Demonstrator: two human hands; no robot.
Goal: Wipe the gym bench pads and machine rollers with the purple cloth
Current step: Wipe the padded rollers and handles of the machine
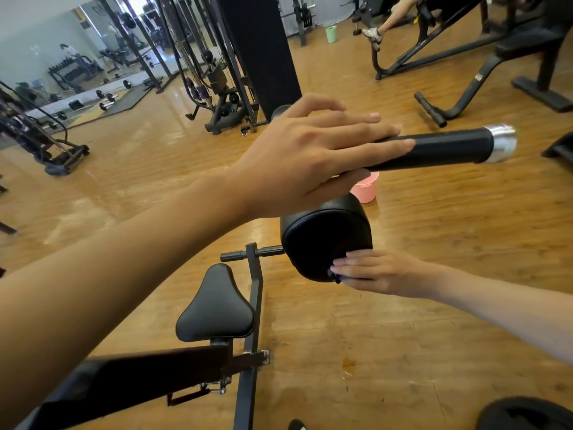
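Flat-fingered right grip (381, 273) presses purple cloth (335, 277) beneath it onto the roller (322, 231); left grip (297, 156) clasps the bar (449, 147).

Bright, even light glares off the wooden floor (77, 212); wide-angle edges bend, slightly soft.

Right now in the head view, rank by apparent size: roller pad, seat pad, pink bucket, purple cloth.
Largest: roller pad and seat pad, near alike, unranked.
Then pink bucket, partly hidden.
Smallest: purple cloth, only an edge showing under the right hand.
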